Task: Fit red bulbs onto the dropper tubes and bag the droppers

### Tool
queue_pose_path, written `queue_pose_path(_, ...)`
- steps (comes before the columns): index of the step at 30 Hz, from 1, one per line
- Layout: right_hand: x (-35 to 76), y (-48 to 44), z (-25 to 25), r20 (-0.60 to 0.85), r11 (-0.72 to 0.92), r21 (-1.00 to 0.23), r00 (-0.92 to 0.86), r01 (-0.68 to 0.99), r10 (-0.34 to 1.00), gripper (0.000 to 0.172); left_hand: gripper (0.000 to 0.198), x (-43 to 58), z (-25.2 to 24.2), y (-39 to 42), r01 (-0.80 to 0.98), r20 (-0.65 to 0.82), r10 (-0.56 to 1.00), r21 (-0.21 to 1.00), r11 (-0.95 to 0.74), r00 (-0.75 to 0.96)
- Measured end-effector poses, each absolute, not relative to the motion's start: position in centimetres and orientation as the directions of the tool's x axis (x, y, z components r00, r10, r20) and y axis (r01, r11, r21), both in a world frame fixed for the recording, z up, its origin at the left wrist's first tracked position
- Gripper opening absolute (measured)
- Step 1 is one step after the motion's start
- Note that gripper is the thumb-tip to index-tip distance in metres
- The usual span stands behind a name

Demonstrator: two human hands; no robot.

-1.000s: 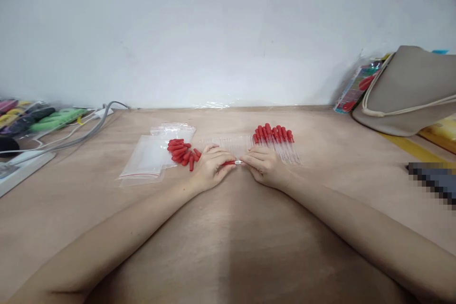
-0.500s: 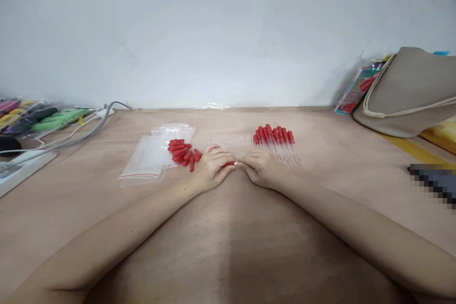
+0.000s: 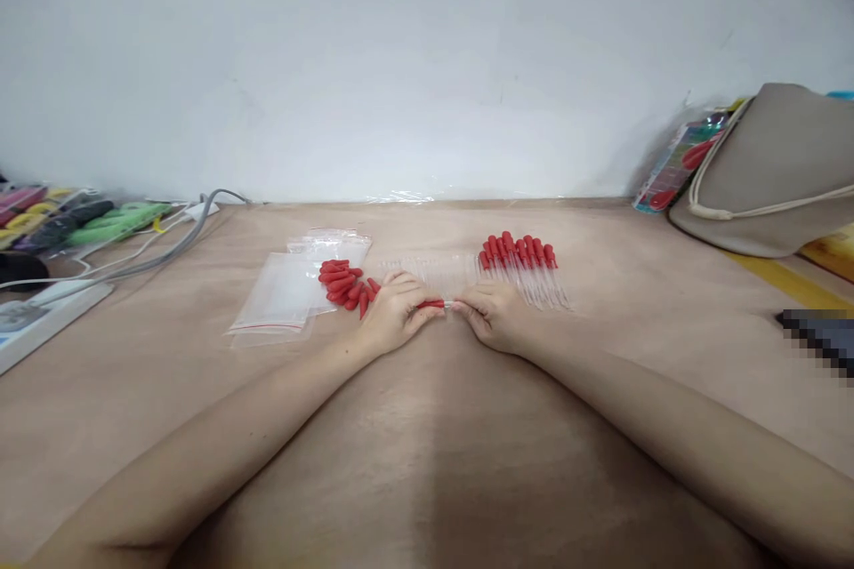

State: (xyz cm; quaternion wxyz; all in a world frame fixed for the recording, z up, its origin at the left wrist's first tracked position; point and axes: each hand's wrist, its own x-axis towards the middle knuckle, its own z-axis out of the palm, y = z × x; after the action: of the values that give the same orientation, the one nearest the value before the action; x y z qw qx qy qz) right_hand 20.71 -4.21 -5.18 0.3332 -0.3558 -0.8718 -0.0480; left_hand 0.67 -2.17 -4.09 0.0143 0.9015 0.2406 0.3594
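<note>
My left hand (image 3: 392, 316) is closed on a red rubber bulb (image 3: 432, 304). My right hand (image 3: 495, 313) pinches a clear dropper tube (image 3: 448, 305) whose end meets the bulb between the two hands. A pile of loose red bulbs (image 3: 345, 283) lies just left of my left hand. Clear tubes without bulbs (image 3: 433, 269) lie in a row behind the hands. Several finished droppers with red bulbs (image 3: 524, 265) lie behind my right hand. All rest on the wooden table (image 3: 427, 427).
Small clear zip bags (image 3: 286, 298) lie left of the bulbs. A grey cable (image 3: 160, 253), a white power strip (image 3: 46, 311) and coloured tools (image 3: 100, 222) sit at the far left. A beige bag (image 3: 774, 173) and a coloured packet (image 3: 673, 164) stand at the right by the wall.
The two hands stay together on the bulb and tube; the view has shifted slightly, otherwise nothing has visibly changed.
</note>
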Motion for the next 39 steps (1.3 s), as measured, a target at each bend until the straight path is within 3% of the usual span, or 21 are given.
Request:
queue_pose_path(9,20.9,-4.2,-4.2,0.471,0.671,-0.294,-0.508,0.68,0.721,0.038,0.01,1.1,-3.9,-2.1,0.425,0.675,0.434,0.194,-0.884,0.596)
queue_pose_path(15,21.5,-4.5,-2.2,0.409,0.683,-0.145,-0.585,0.716,0.7,0.024,0.023,0.5,-4.1,-1.9,0.508,0.666,0.512,0.226,-0.831,0.543)
queue_pose_path(19,23.2,-3.6,-1.5,0.403,0.456,-0.363,-0.304,0.813,0.863,0.02,0.043,0.1,-4.3,-2.1,0.61,0.66,0.603,0.266,-0.746,0.449)
queue_pose_path(22,25.1,-2.2,-1.2,0.384,0.187,-0.531,0.039,0.826,0.923,0.022,0.033,0.2,-4.2,-2.3,0.626,0.635,0.614,0.251,-0.738,0.469)
queue_pose_path(25,26.8,-1.2,-1.2,0.36,0.029,-0.572,0.219,0.82,0.907,0.024,0.027,0.3,-4.1,-2.5,0.631,0.63,0.607,0.23,-0.741,0.484)
queue_pose_path(32,27.7,-1.0,-2.2,0.325,0.008,-0.426,0.145,0.905,0.934,0.032,0.024,0.2,-4.0,-2.6,0.654,0.605,0.637,0.239,-0.718,0.478)
queue_pose_path(39,26.6,-1.1,-2.9,0.326,0.073,-0.479,0.1,0.875,0.94,0.036,0.017,0.1,-4.1,-2.5,0.635,0.582,0.629,0.233,-0.737,0.516)
